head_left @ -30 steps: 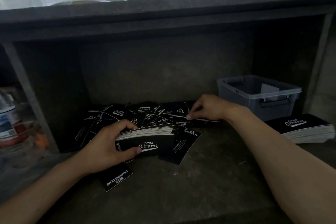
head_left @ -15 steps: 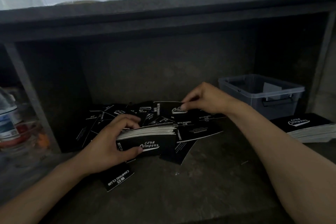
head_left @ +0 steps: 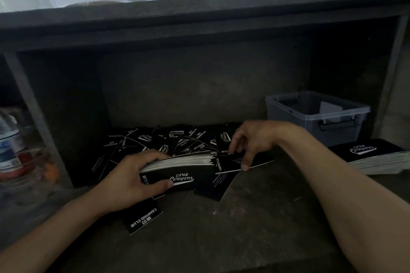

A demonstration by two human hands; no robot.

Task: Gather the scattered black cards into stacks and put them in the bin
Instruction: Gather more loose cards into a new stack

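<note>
My left hand (head_left: pixel 131 182) grips a thick stack of black cards (head_left: pixel 182 173) on its edge, white edges up, thumb across the "Camping Club" face. My right hand (head_left: pixel 253 139) hovers just right of the stack's top, fingers curled down and pinching a single black card (head_left: pixel 246 162) against the stack's right end. Several loose black cards (head_left: pixel 159 142) lie scattered on the shelf floor behind the stack. One more loose card (head_left: pixel 142 220) lies below my left wrist. The grey plastic bin (head_left: pixel 315 115) stands at the back right, open-topped.
A finished stack of black cards (head_left: pixel 375 157) lies flat in front of the bin at the right edge. The dark shelf has a low top board overhead and a back wall. A water bottle (head_left: pixel 8 146) and clutter sit in the left compartment.
My right hand lifted a card from the back of the pile, then brought it forward and down to the right end of the stack in my left hand. The left hand stayed put.
</note>
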